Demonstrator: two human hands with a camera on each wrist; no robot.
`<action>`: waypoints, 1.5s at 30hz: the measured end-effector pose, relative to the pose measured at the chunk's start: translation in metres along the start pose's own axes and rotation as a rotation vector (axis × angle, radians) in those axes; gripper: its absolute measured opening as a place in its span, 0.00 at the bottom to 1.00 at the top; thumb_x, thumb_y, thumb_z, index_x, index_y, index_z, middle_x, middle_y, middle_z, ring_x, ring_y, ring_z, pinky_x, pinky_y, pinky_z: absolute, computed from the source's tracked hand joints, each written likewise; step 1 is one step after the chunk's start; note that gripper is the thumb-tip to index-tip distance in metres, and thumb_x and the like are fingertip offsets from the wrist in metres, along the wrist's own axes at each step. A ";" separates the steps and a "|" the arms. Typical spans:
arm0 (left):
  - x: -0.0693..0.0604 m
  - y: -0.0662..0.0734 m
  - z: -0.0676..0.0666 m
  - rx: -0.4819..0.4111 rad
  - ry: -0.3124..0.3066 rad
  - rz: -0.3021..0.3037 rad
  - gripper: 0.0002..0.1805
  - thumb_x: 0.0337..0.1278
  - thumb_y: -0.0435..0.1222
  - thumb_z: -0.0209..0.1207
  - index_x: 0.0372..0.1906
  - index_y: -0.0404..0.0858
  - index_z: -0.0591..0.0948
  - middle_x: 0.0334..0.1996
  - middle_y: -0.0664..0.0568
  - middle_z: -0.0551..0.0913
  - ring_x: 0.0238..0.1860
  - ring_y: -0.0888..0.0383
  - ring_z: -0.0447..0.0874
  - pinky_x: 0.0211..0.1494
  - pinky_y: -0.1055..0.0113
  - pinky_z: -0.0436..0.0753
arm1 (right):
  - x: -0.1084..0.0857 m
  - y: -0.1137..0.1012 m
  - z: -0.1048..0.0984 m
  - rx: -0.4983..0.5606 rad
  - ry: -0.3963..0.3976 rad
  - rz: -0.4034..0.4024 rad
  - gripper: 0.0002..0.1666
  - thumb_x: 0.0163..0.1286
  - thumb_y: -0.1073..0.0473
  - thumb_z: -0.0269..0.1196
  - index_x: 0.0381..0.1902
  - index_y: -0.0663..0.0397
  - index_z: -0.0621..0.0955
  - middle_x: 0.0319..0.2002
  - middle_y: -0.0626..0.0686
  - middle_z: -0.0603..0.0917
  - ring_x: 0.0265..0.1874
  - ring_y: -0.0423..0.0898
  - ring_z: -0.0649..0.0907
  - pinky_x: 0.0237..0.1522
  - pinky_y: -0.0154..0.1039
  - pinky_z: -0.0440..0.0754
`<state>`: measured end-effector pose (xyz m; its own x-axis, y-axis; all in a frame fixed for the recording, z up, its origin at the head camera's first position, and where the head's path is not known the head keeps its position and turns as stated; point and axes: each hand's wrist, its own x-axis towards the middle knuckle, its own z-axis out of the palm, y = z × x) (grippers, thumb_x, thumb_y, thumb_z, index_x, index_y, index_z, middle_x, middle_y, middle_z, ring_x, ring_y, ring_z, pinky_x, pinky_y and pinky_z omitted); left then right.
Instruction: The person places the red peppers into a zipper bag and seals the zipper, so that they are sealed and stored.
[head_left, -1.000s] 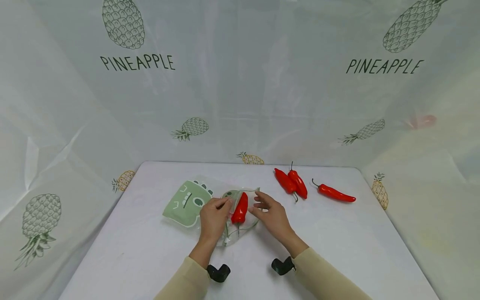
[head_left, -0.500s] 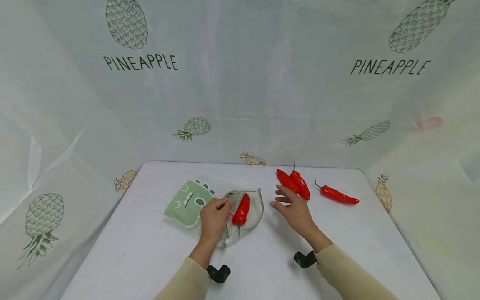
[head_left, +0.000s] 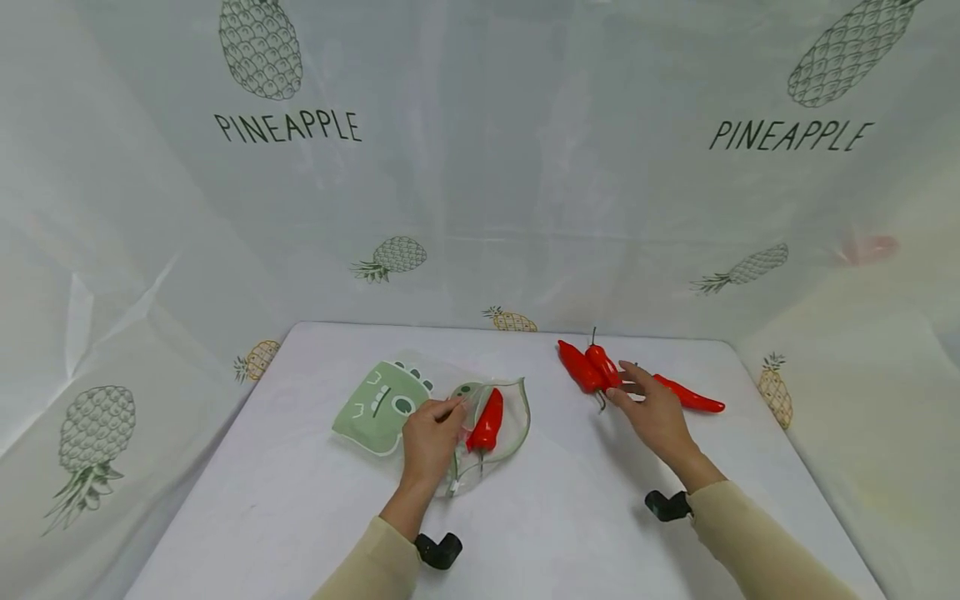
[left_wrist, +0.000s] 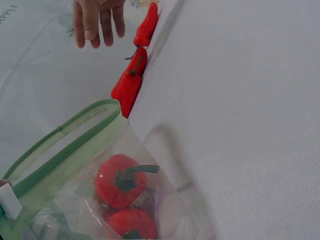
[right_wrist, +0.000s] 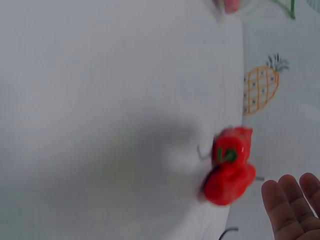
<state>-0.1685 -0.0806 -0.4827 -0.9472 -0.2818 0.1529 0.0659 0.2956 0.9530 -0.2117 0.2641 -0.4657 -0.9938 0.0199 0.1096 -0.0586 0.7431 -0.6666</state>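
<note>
My left hand (head_left: 431, 437) pinches the edge of a clear zip bag (left_wrist: 75, 145) with green trim and a green cartoon face. In the left wrist view the bag's mouth gapes, and two red peppers (left_wrist: 120, 182) show through its wall; the head view shows one red pepper (head_left: 487, 421) there. My right hand (head_left: 656, 417) is at the right end of a pair of red peppers (head_left: 577, 367), fingers loosely bent with nothing gripped. Whether its fingertips touch the nearer pepper cannot be told. Behind this hand lies another red pepper (head_left: 693, 395), its stem end partly hidden.
A white table (head_left: 540, 517) carries everything. A pale curtain (head_left: 480, 167) printed with pineapples hangs behind it and along both sides. Black wrist devices (head_left: 438, 550) are worn at both cuffs.
My right hand has left the bag's right edge and moved right to the pair of loose peppers. My left hand keeps its pinch on the bag.
</note>
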 end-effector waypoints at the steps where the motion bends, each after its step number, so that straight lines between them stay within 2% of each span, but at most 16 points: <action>1: 0.000 0.000 0.000 0.002 0.001 -0.001 0.10 0.68 0.36 0.67 0.48 0.39 0.93 0.33 0.51 0.87 0.29 0.59 0.81 0.30 0.74 0.82 | 0.001 0.004 -0.003 -0.013 0.010 0.000 0.38 0.79 0.51 0.63 0.80 0.55 0.67 0.69 0.67 0.79 0.64 0.67 0.80 0.52 0.59 0.88; 7: -0.001 0.000 0.000 -0.008 0.002 -0.010 0.10 0.68 0.36 0.67 0.48 0.37 0.93 0.32 0.50 0.86 0.28 0.60 0.81 0.30 0.75 0.81 | 0.009 0.031 -0.022 -0.102 0.068 -0.027 0.35 0.80 0.53 0.62 0.78 0.61 0.68 0.66 0.69 0.80 0.61 0.68 0.82 0.51 0.61 0.88; 12: -0.001 0.000 0.000 -0.009 -0.001 -0.015 0.10 0.68 0.35 0.67 0.49 0.36 0.92 0.33 0.50 0.86 0.28 0.60 0.81 0.30 0.75 0.81 | 0.017 0.049 -0.041 -0.192 0.037 -0.006 0.36 0.80 0.51 0.61 0.77 0.63 0.68 0.66 0.72 0.79 0.62 0.71 0.80 0.56 0.69 0.82; 19: -0.001 0.000 -0.001 0.005 0.012 0.001 0.09 0.67 0.35 0.68 0.47 0.37 0.93 0.33 0.51 0.87 0.30 0.60 0.80 0.30 0.75 0.80 | 0.026 0.075 -0.057 -0.272 0.026 0.031 0.36 0.79 0.52 0.59 0.77 0.65 0.67 0.65 0.77 0.76 0.59 0.74 0.79 0.55 0.72 0.79; 31: -0.001 -0.003 0.001 0.016 0.021 0.008 0.10 0.67 0.35 0.68 0.47 0.35 0.92 0.33 0.50 0.87 0.31 0.61 0.79 0.30 0.77 0.79 | 0.039 0.102 -0.056 -0.268 0.005 0.080 0.37 0.79 0.56 0.60 0.80 0.63 0.64 0.67 0.79 0.72 0.63 0.76 0.73 0.61 0.75 0.75; 39: -0.001 -0.003 0.000 0.025 0.003 -0.007 0.11 0.68 0.36 0.67 0.49 0.36 0.92 0.33 0.51 0.87 0.31 0.59 0.80 0.30 0.75 0.80 | 0.045 0.108 -0.050 -0.254 -0.041 0.089 0.38 0.79 0.55 0.60 0.79 0.64 0.63 0.66 0.79 0.73 0.62 0.76 0.74 0.60 0.74 0.75; 45: -0.001 -0.004 -0.001 0.018 -0.002 -0.019 0.11 0.69 0.37 0.67 0.50 0.37 0.92 0.34 0.51 0.87 0.32 0.58 0.80 0.31 0.75 0.81 | 0.048 0.111 -0.047 -0.246 -0.103 0.144 0.40 0.79 0.55 0.61 0.80 0.64 0.61 0.69 0.77 0.71 0.64 0.75 0.73 0.63 0.74 0.73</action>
<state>-0.1675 -0.0822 -0.4861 -0.9489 -0.2857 0.1341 0.0421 0.3065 0.9509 -0.2613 0.3789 -0.4995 -0.9953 0.0778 -0.0569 0.0955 0.8776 -0.4697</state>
